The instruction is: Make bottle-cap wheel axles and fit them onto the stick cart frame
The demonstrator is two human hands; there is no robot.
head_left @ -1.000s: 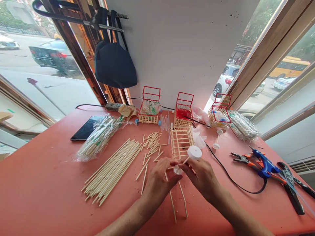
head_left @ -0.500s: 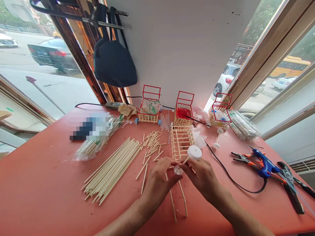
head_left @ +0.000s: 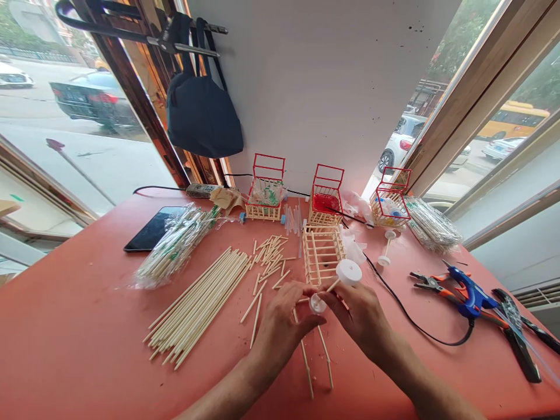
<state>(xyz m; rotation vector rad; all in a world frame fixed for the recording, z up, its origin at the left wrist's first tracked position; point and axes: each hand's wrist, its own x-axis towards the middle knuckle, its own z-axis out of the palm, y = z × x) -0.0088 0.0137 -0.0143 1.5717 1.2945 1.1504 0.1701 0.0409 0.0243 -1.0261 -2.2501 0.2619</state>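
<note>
My left hand (head_left: 286, 312) is closed on a small white plastic cap (head_left: 317, 304) near the front middle of the table. My right hand (head_left: 361, 309) pinches a short wooden stick (head_left: 333, 286), and a second white cap (head_left: 349, 272) sits on the stick's far end. The near end of the stick meets the cap in my left hand; how deep it goes in, I cannot tell. Just beyond my hands stands a small cart frame (head_left: 324, 251) built of wooden sticks. Two longer sticks (head_left: 326, 359) lie on the table below my hands.
To the left lie a bundle of long sticks (head_left: 201, 306), short cut sticks (head_left: 269, 256), bagged sticks (head_left: 175, 248) and a dark tablet (head_left: 151, 228). A blue glue gun (head_left: 475, 294) and pliers (head_left: 426, 281) lie right. Behind stand several red-handled stick carts (head_left: 265, 201).
My hands and the two caps stay nearly in place, with the cap on the stick's far end shifting slightly to the right.
</note>
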